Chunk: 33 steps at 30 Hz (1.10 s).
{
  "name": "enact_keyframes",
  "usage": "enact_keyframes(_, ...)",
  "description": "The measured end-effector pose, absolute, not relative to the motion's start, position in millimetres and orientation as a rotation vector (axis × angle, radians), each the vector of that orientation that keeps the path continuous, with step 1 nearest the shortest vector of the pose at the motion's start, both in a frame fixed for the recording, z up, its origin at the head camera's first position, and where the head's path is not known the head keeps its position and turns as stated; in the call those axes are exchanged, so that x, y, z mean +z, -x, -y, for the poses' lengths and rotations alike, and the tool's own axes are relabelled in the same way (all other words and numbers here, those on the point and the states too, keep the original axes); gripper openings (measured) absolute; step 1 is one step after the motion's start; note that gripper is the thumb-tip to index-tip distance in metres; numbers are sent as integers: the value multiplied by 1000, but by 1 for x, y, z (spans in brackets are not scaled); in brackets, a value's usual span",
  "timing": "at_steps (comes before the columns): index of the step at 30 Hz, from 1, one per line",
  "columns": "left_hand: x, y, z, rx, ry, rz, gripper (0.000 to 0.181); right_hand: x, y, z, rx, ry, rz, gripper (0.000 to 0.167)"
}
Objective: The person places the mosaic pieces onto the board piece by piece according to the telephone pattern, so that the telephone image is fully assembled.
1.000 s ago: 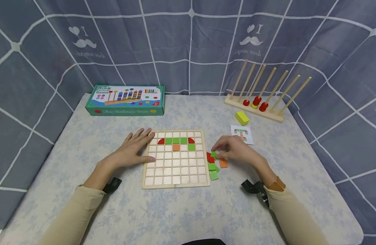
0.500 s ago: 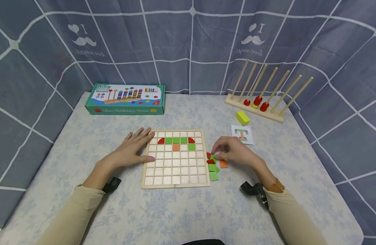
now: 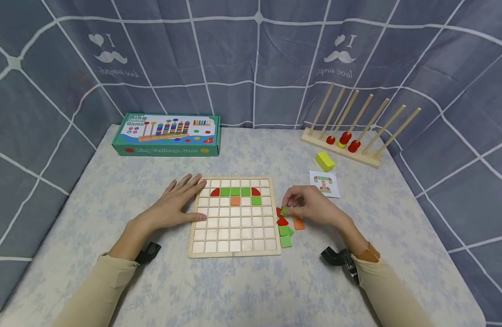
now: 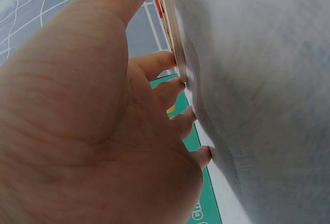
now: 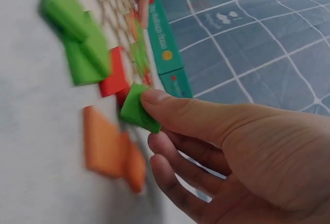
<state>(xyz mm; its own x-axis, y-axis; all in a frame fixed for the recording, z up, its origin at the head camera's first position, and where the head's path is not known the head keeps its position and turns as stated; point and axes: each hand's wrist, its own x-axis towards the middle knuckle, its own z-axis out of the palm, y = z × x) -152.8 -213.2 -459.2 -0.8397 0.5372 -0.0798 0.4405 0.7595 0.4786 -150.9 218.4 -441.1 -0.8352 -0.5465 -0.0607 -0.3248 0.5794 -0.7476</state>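
Note:
My left hand (image 3: 175, 204) lies with spread fingers on the left edge of the wooden grid board (image 3: 234, 255); in the left wrist view its fingertips touch the board's edge and the cloth. Beside the board's right edge, my right hand (image 3: 312, 204) pinches a green square tile (image 5: 138, 109) between thumb and fingers. Red tiles (image 3: 282, 221), more green tiles (image 3: 285, 241) and orange tiles (image 3: 299, 223) lie around that hand. On the board, a row of green tiles (image 3: 235, 191) has a red curved tile at each end, with an orange tile (image 3: 235, 200) and a green tile (image 3: 256, 200) below.
A printed pattern card (image 3: 324, 183) lies right of the board, and a yellow block (image 3: 325, 161) sits behind it. The wooden peg rack (image 3: 340, 147) with red and yellow rings stands at the back right. A green game box (image 3: 166, 135) lies at the back left.
Within the loose pile, the red tiles have shifted and turned, and a green tile is now pinched by my right hand. My left hand has stayed on the board.

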Motion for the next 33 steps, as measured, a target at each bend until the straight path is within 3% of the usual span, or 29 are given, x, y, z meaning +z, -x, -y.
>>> enact_keyframes(5,-458,153,216,651,-777,-2747,105,-429,162,-200,-1214,738,-2553,10)
enact_keyframes(15,-461,152,213,676,-788,-2751,104,-428,171,-116,-1184,816,-2555,5)
enact_keyframes(33,-458,153,214,653,-770,-2737,103,-432,181,-46,-1121,896,-2546,3)
